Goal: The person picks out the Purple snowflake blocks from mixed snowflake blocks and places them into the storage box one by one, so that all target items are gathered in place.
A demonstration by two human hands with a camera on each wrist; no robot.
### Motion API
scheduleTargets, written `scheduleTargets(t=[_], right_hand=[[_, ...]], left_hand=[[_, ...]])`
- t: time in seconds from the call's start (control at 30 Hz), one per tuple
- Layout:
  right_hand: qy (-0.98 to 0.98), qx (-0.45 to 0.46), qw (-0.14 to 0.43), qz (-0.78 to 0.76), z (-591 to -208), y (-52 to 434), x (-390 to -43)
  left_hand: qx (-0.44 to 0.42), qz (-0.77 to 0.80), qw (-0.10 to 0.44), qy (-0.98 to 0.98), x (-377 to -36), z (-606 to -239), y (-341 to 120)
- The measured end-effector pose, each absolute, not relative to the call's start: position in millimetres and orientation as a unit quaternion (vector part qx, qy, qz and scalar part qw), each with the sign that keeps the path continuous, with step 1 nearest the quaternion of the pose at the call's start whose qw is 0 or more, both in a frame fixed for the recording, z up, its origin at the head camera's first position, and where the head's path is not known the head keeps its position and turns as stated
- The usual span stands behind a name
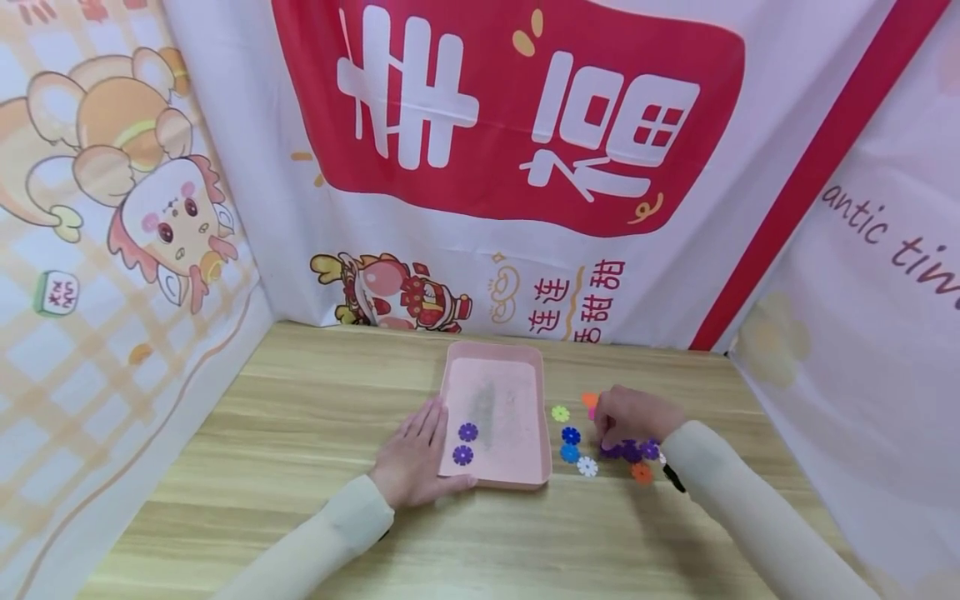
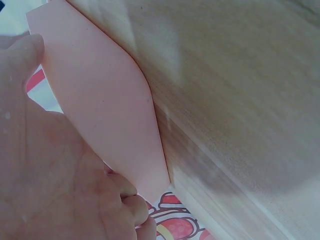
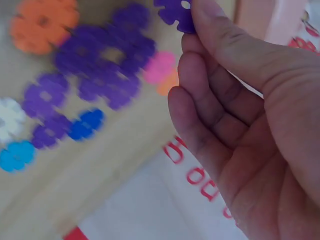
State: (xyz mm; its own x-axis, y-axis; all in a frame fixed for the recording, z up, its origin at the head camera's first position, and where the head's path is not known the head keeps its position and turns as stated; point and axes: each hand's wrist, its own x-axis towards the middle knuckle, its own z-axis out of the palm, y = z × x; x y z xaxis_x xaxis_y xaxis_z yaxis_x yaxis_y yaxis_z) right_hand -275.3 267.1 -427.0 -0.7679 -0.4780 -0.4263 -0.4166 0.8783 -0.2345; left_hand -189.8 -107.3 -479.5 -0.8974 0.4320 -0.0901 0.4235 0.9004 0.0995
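A pink tray point(image 1: 517, 392) lies on the table with two purple flower-shaped plastic pieces point(image 1: 465, 442) inside, near its left side. Along that left side rests my left hand point(image 1: 412, 458), its fingers stretched out and its thumb at the near edge. The left wrist view has the tray's outer wall point(image 2: 100, 95) close to the palm. To the right of the tray, my right hand point(image 1: 633, 417) pinches a dark purple flower piece point(image 3: 176, 14) between thumb and forefinger. Below it on the table is a cluster of purple pieces point(image 3: 100, 60), partly hidden by the hand in the head view.
Between tray and right hand lie a green piece point(image 1: 560, 413), two blue ones point(image 1: 571, 445) and a white one point(image 1: 587, 467). Orange pieces point(image 1: 641, 473) lie at the near and far sides of the cluster. Printed cloth point(image 1: 510, 242) hangs behind the table point(image 1: 337, 375) and on both sides.
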Motion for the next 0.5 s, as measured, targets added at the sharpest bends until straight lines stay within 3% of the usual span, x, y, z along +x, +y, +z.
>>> scheduleTargets(t=[0.3, 0.5], right_hand=[[0.934, -0.271, 0.224, -0.072, -388, 250, -306], [0.929, -0.29, 0.225, -0.055, -382, 216, -316]], left_hand=[[0.216, 0.042, 0.057, 0.974, -189, -481, -108], [0.218, 0.04, 0.054, 0.974, -189, -480, -108]])
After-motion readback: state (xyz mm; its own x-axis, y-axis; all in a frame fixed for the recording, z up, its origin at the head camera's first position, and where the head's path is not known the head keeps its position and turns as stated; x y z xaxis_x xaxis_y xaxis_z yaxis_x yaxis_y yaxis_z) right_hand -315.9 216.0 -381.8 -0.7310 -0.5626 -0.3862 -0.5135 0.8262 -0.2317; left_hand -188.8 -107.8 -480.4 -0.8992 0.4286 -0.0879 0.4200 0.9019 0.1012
